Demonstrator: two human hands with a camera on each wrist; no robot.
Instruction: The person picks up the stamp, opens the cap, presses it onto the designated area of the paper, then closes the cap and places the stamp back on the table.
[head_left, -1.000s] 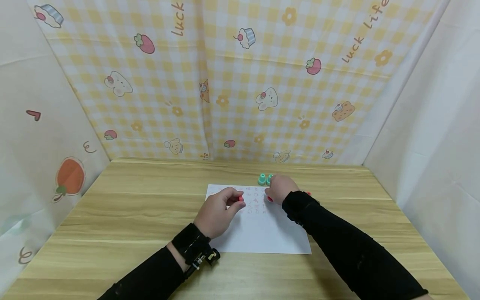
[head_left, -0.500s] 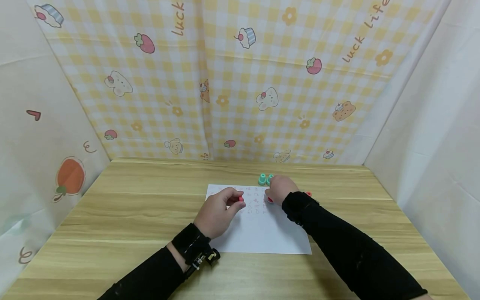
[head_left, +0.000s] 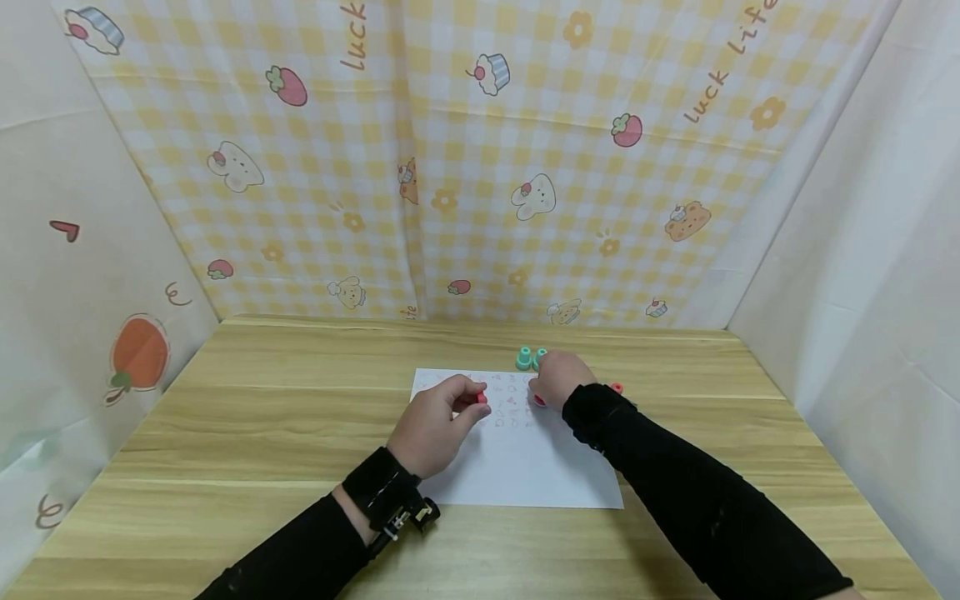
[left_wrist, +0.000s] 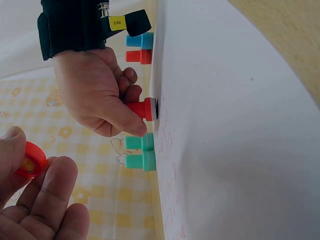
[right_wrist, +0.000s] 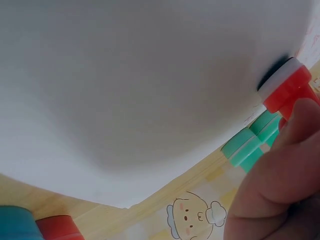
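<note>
My right hand [head_left: 562, 379] grips a red stamp [right_wrist: 291, 89] by its handle, over the far right part of the white paper [head_left: 525, 475]. The stamp's pale base faces down, right at the sheet, with a dark shadow along its edge in the right wrist view. My left hand [head_left: 431, 429] hovers over the paper's left half, pinching a small round red cap [left_wrist: 33, 159] between thumb and fingers. The cap's hollow side shows in the left wrist view. Small red prints [head_left: 512, 402] run in rows across the upper part of the paper.
Two green stamps [head_left: 524, 359] stand behind the paper, close to my right hand. A blue stamp [left_wrist: 140, 40] and another red stamp [left_wrist: 138, 56] stand to the right, partly behind my right wrist in the head view. A checked cloth [head_left: 480, 167] hangs behind the wooden table [head_left: 262, 400].
</note>
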